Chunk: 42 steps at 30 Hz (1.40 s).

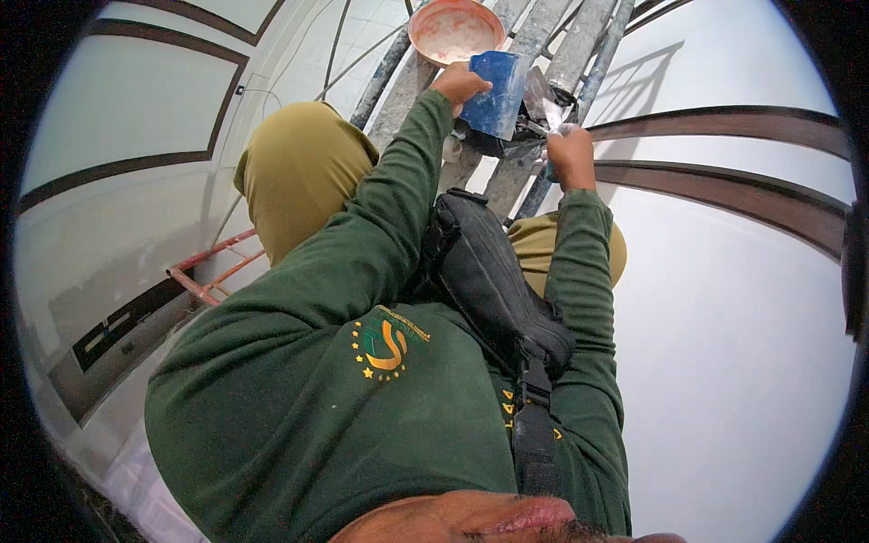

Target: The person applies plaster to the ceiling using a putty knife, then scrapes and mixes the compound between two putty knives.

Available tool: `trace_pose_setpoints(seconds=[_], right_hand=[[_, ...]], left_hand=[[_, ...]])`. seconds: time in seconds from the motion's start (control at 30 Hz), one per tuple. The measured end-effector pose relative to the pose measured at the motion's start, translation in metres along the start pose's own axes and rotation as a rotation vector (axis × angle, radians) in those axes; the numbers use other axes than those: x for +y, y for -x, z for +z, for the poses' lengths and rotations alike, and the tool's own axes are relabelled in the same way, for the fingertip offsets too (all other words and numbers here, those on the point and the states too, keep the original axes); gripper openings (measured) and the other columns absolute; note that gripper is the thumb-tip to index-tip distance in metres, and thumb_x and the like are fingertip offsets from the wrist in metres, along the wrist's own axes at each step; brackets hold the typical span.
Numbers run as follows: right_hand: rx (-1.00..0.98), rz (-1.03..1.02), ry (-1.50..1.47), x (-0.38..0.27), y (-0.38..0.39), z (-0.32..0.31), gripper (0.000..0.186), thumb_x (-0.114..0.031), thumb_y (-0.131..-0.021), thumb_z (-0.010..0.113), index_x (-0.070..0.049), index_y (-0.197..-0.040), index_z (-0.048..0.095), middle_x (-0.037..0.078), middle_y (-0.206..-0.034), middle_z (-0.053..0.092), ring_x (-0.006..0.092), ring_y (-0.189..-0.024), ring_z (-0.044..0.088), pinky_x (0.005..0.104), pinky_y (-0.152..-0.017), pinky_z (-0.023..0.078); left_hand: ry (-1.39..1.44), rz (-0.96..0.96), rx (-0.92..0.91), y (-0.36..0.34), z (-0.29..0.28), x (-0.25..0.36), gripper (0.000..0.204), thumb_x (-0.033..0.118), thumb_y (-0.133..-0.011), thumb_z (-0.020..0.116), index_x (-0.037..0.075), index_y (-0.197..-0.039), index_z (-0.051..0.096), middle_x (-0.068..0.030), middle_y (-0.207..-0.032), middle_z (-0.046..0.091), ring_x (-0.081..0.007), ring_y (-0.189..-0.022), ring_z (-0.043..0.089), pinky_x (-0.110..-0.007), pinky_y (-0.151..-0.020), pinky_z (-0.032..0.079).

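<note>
My left hand grips the edge of a blue flat sheet, a plastic spreader by its look, smeared with whitish residue. To its right, my right hand is closed round the handle of a putty knife. The knife's pale, coated blade points up and away from me, close beside the blue sheet. Just beyond my left hand stands an orange-pink basin with white paste or residue inside. Part of the sheet's edge is hidden by my fingers.
Stained scaffold planks run away from me under the basin, with a black plastic bag on them. Dark-trimmed white walls rise on both sides. A red metal frame is at the left. A black bag hangs across my body.
</note>
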State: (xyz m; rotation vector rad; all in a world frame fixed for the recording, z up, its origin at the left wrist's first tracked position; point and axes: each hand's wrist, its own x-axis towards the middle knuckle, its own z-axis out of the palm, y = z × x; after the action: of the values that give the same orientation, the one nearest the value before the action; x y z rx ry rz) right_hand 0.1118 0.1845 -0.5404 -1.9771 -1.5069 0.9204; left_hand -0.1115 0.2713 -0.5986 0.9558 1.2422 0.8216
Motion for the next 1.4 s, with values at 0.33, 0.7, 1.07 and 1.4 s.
trace_pose_setpoints(seconds=[0.33, 0.7, 1.07, 1.4], right_hand=[[0.024, -0.226, 0.092, -0.016, 0.004, 0.002, 0.04, -0.02, -0.074, 0.065, 0.01, -0.101, 0.06, 0.018, -0.079, 0.065, 0.0245, -0.065, 0.063, 0.0338, -0.059, 0.048], [0.045, 0.014, -0.09, -0.011, -0.005, -0.017, 0.049, -0.013, -0.068, 0.05, 0.007, -0.113, 0.05, 0.029, -0.092, 0.061, 0.0397, -0.088, 0.061, 0.0391, -0.078, 0.047], [0.138, -0.24, -0.394, -0.058, 0.007, -0.018, 0.05, -0.012, -0.087, 0.05, -0.001, -0.134, 0.038, 0.006, -0.075, 0.063, 0.005, -0.052, 0.048, 0.0188, -0.044, 0.04], [0.119, -0.377, -0.138, -0.056, -0.007, -0.015, 0.041, -0.012, -0.085, 0.054, 0.004, -0.123, 0.049, 0.006, -0.076, 0.066, 0.0052, -0.047, 0.047, 0.0209, -0.043, 0.039]], left_hand=[[-0.003, -0.021, -0.018, -0.018, -0.013, -0.014, 0.021, 0.004, -0.074, 0.065, -0.001, -0.094, 0.062, -0.0078, -0.085, 0.065, -0.0179, -0.073, 0.059, -0.035, -0.071, 0.046], [0.264, 0.083, 0.026, 0.03, -0.011, 0.029, 0.033, 0.008, -0.076, 0.066, 0.001, -0.106, 0.054, -0.008, -0.091, 0.061, -0.0209, -0.081, 0.059, -0.041, -0.076, 0.048], [0.719, 0.119, 0.126, 0.05, -0.039, 0.043, 0.034, 0.014, -0.078, 0.066, -0.002, -0.106, 0.055, -0.0133, -0.101, 0.062, -0.0255, -0.09, 0.061, -0.042, -0.087, 0.049], [0.603, -0.083, 0.02, 0.043, -0.032, 0.005, 0.035, 0.011, -0.077, 0.065, 0.0, -0.108, 0.054, -0.0127, -0.096, 0.063, -0.0245, -0.085, 0.063, -0.043, -0.08, 0.05]])
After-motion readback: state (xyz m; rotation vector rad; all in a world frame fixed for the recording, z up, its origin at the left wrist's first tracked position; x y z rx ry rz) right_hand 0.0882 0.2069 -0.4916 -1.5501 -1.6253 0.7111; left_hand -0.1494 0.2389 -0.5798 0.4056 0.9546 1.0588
